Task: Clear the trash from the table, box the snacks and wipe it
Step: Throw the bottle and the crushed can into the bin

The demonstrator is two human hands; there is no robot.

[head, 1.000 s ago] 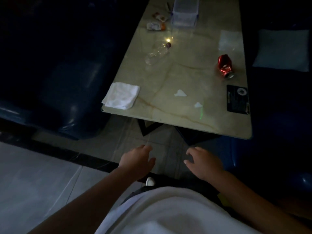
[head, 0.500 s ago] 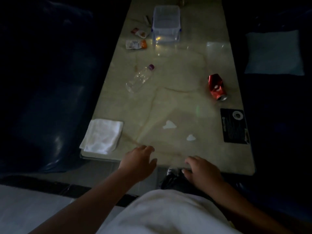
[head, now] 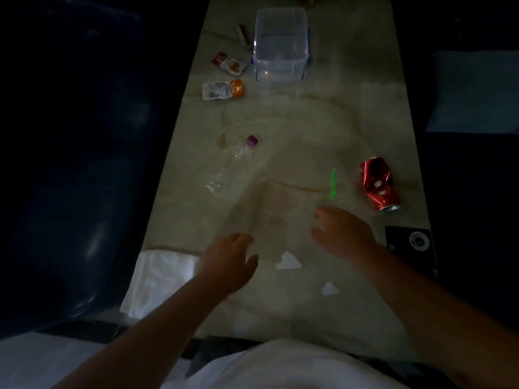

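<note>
Scene is dim. Both hands are over the near half of the pale marble-patterned counter (head: pixel 351 122), neither holding anything. The left hand (head: pixel 227 265) hovers palm down with its fingers (head: pixel 244 242) loosely spread; the folded white cloth (head: pixel 157 282) lies just beside its wrist at the counter's left near corner, partly under the forearm. A torn white paper scrap (head: pixel 288 261) lies just to the right of the left thumb, apart from it. The right hand (head: pixel 345 237) is further forward, fingers (head: pixel 323 214) loosely curled and parted, tips pointing left; whether they touch the surface cannot be told. A smaller paper scrap (head: pixel 329 289) lies near the right forearm, nearer the person than that hand. The crushed red can (head: pixel 379 183) lies on its side just beyond and to the right of the right hand, not touching it. A clear plastic bottle (head: pixel 233 164) with a purple cap lies on its side well ahead of the left hand. Farther away, two snack packets (head: pixel 224 89) (head: pixel 230 62) and a third blurred item (head: pixel 243 35) lie left of an open clear plastic box (head: pixel 280 43). A black card (head: pixel 411 248) sits at the right edge.
</note>
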